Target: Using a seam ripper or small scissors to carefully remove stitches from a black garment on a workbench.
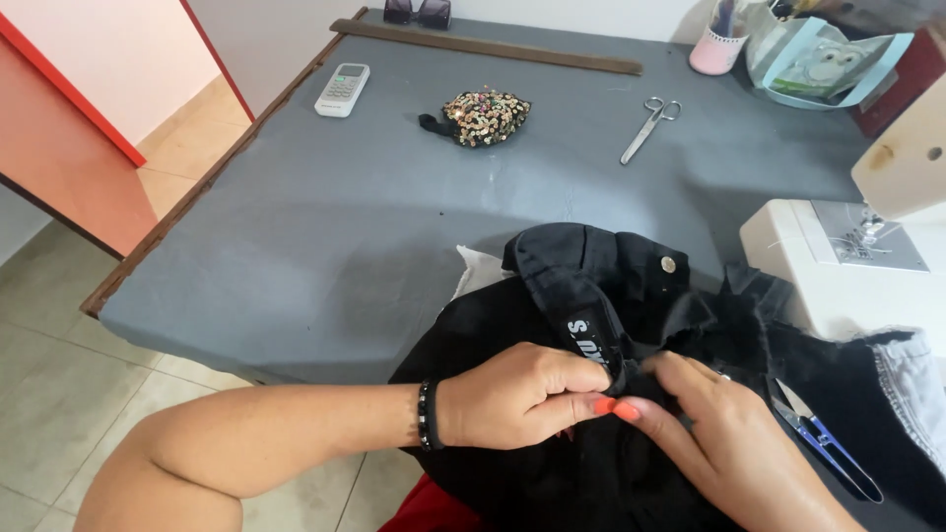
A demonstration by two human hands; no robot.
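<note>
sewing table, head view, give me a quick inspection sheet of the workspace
surface: grey cloth-covered table with wooden edge strip.
job's things: black denim garment with metal button, pinched at its waistband by both hands; blue thread snips lying on it.
clutter: white remote control, sequinned fabric piece, steel scissors, long wooden ruler, pink cup, sunglasses.
grippers: left hand and right hand both gripping the fabric.
cables: nothing seen.
surroundings: white sewing machine at right, beige tiled floor.
</note>
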